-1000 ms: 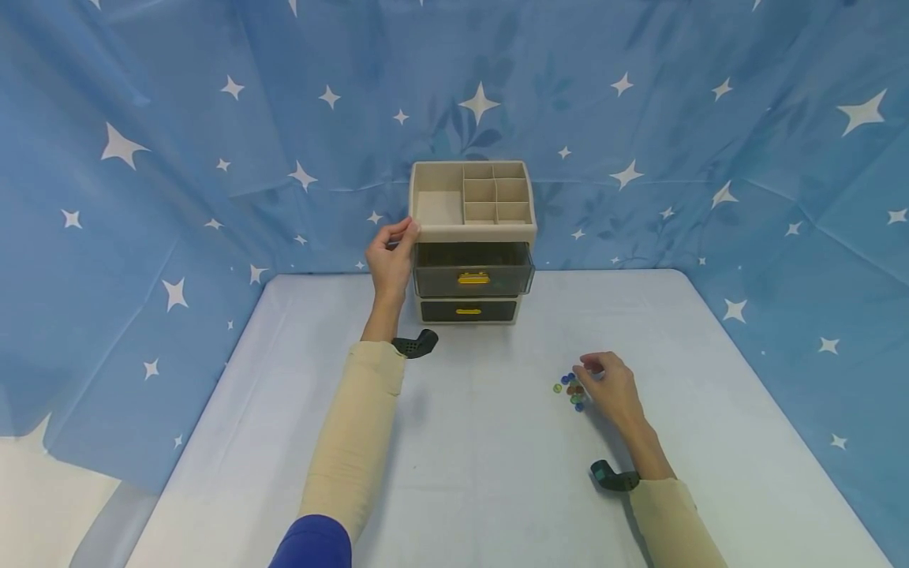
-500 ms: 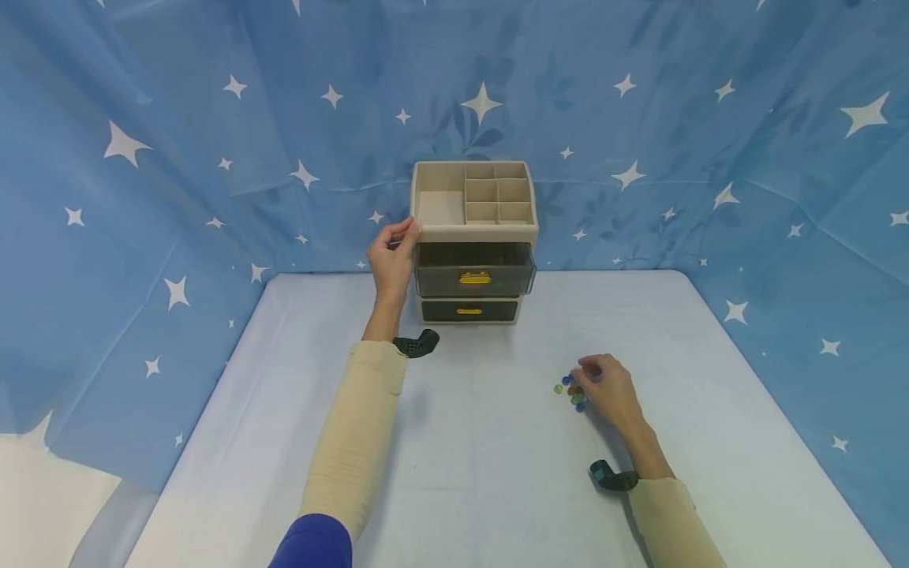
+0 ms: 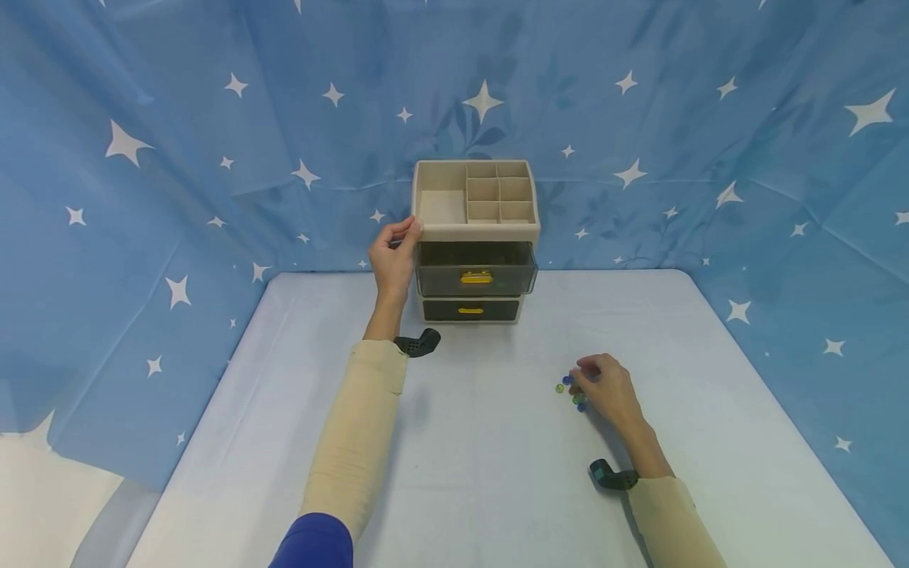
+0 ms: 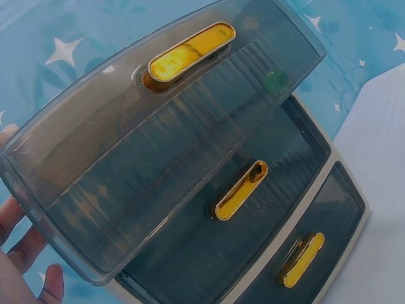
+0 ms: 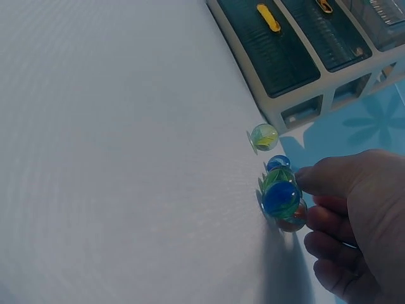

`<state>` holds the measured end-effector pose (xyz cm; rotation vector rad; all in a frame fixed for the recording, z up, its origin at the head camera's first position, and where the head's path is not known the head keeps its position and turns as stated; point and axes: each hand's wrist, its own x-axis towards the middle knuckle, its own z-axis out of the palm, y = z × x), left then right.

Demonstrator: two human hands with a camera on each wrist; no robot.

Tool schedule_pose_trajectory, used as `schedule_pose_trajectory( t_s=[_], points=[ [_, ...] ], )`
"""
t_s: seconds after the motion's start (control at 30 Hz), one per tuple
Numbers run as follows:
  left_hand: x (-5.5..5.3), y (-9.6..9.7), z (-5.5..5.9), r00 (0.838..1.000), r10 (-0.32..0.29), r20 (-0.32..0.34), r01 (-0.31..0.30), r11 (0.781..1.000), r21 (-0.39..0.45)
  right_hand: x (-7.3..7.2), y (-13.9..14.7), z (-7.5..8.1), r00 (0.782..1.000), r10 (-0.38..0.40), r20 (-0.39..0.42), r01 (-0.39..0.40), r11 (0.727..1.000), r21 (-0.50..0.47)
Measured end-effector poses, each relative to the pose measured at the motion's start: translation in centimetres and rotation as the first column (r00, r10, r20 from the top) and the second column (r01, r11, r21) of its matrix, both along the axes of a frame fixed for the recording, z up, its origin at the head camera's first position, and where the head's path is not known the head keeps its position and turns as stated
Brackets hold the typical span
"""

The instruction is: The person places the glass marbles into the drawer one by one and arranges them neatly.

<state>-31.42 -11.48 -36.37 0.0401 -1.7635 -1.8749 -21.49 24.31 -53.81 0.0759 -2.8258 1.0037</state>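
Note:
My left hand point(image 3: 393, 256) grips the upper left front corner of a cream drawer organizer point(image 3: 477, 233). Its see-through grey top drawer point(image 3: 443, 281) is pulled out; a green marble point(image 4: 276, 81) shows through it. To the right on the table, several glass marbles lie clustered: a yellow-green marble point(image 5: 264, 137), blue marble point(image 5: 281, 198) and orange-brown marble point(image 5: 293, 218) among them. My right hand point(image 3: 604, 386) is at this cluster, thumb tip right at the marbles and other fingers curled. I cannot tell whether it pinches one; the index fingertip is hidden in the right wrist view.
Below the pulled-out drawer are closed drawers with yellow handles point(image 4: 242, 190). The organizer's top has open compartments point(image 3: 499, 191). A white cloth covers the table point(image 3: 483, 442). A blue star-patterned curtain point(image 3: 284, 118) stands behind and beside it.
My right hand has shifted slightly left and its fingertips cover more of the marbles. My left hand stays on the organizer; the drawer has not moved.

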Motion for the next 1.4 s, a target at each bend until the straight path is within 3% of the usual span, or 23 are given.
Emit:
schedule_pose_trajectory(
  t_s=[0.27, 0.8, 1.07, 1.4],
  points=[
    [0.4, 0.0, 0.2, 1.000, -0.004, -0.012, 0.003, 1.000, -0.016, 0.1, -0.1, 0.1, 1.000, -0.016, -0.021, 0.017, 1.000, 0.012],
    [0.6, -0.2, 0.1, 1.000, -0.002, -0.008, 0.002, 1.000, -0.017, -0.2, 0.1, 0.4, 1.000, 0.012, 0.028, -0.012, 1.000, 0.007],
    [-2.2, -0.9, -2.4, 1.000, 0.001, -0.023, -0.001, 1.000, -0.019, -0.6, 0.1, 0.9, 0.996, 0.012, 0.088, -0.016, 0.999, 0.049],
    [-2.4, -0.6, -2.3, 0.999, 0.001, -0.033, -0.002, 1.000, -0.022, -0.6, 0.6, 1.5, 0.993, 0.019, 0.118, -0.029, 0.996, 0.083]
  ],
)
